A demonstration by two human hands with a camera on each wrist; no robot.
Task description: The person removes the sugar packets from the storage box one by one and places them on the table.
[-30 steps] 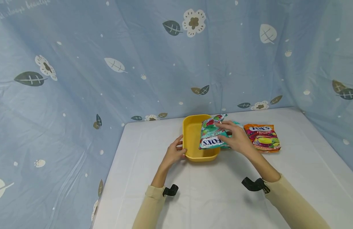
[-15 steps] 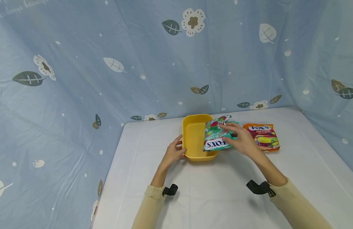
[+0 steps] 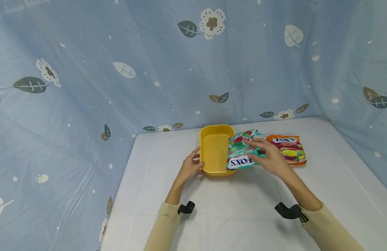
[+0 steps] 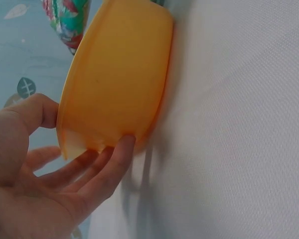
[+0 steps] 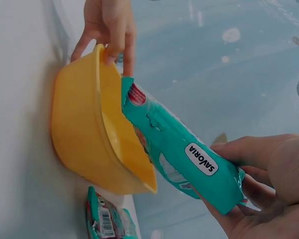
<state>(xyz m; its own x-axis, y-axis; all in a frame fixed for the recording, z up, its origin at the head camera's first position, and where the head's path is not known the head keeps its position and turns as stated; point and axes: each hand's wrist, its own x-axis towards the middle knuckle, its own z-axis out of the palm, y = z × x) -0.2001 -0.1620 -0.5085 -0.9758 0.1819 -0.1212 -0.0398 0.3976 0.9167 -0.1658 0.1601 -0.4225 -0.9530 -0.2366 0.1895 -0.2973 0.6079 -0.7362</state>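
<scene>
My left hand [image 3: 189, 168] grips the near left corner of a yellow plastic tub [image 3: 213, 148], thumb at the rim and fingers against the outer wall, as the left wrist view shows. My right hand [image 3: 272, 158] holds a teal Fox's Mint Blossom candy bag [image 3: 238, 151] by its right side. That bag is raised and overlaps the tub's right rim in the head view; the right wrist view shows its teal edge with a Savoria label. Lower down, a second teal candy bag [image 5: 107, 221] lies beside the tub, mostly hidden behind the held one in the head view.
Right of my right hand, an orange Fox's Fruits candy bag [image 3: 289, 150] lies on the white tabletop [image 3: 231, 216]. A blue patterned curtain [image 3: 171, 69] hangs behind the table and along its sides. Each sleeve carries a black wrist mount [image 3: 290, 211].
My right hand has moved rightward and slightly toward me with the teal candy bag, from over the tub to its right rim. The left hand keeps its grip on the tub.
</scene>
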